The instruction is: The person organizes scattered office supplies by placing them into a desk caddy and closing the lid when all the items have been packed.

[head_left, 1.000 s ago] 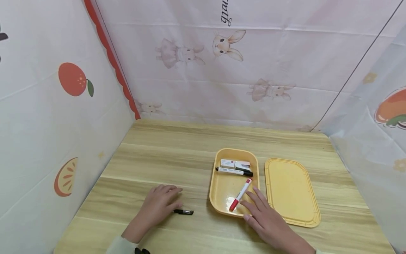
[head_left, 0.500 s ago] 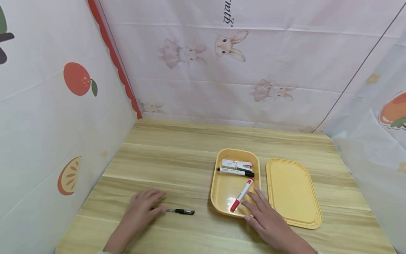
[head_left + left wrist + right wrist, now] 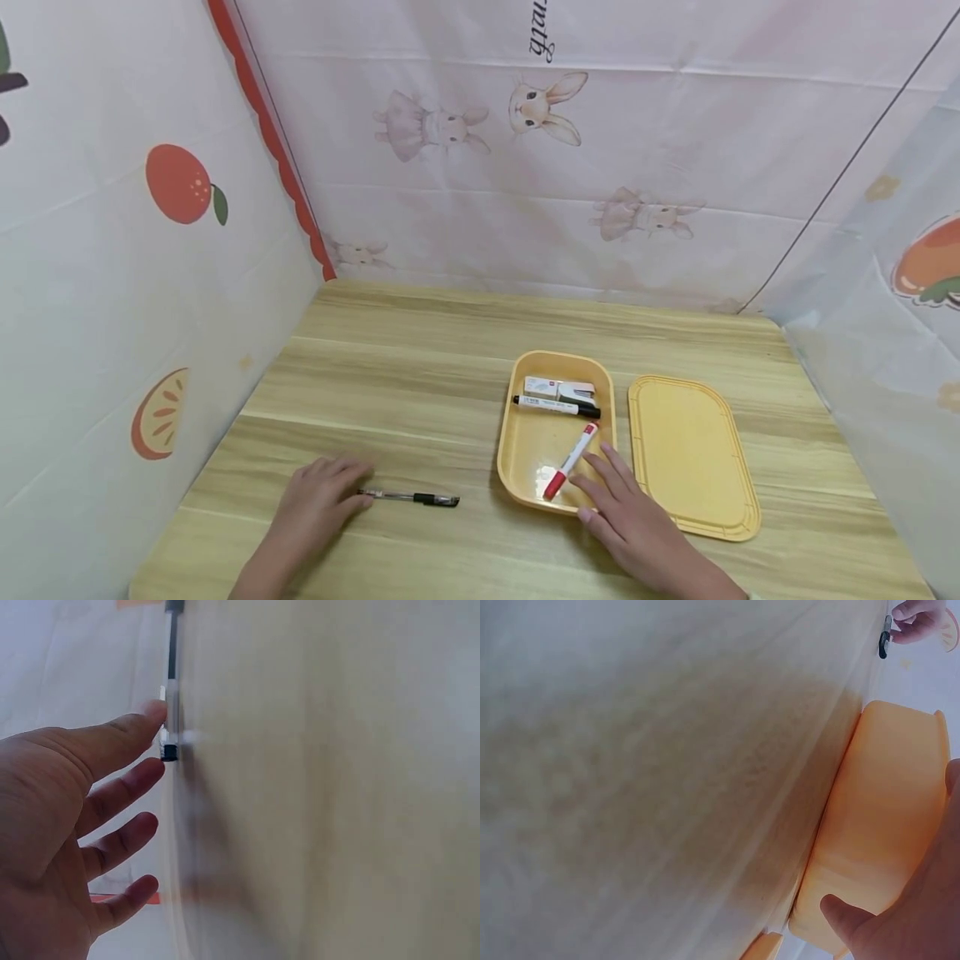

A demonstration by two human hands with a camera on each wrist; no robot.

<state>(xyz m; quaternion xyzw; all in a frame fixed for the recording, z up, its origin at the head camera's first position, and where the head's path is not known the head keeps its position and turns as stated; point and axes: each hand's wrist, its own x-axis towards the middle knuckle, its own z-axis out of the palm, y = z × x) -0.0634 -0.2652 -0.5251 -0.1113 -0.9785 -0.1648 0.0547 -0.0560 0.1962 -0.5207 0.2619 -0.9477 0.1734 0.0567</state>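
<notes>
A capped black pen [image 3: 412,497] lies on the table to the left of the yellow box [image 3: 504,450]. My left hand [image 3: 315,504] is at its left end. Close up, in the left wrist view, the thumb [image 3: 150,716] overlaps that end and the other fingers are spread, loosely bent. My right hand [image 3: 637,529] rests on the box's near right corner, fingers over the rim and thumb outside by the wall. Within the box are a red-capped white marker [image 3: 572,460], a black-capped white marker [image 3: 555,406], a small white carton [image 3: 540,385] and a white-and-dark stapler-like item [image 3: 576,392].
A flat yellow lid [image 3: 693,458] lies on the table just right of the box. The wood-grain table [image 3: 375,358] is bounded by printed cloth walls [image 3: 450,208] at the back and on both sides.
My left hand has drawn left along the pen, uncovering most of its barrel, while the pen has stayed where it was. My right hand and the box have kept still.
</notes>
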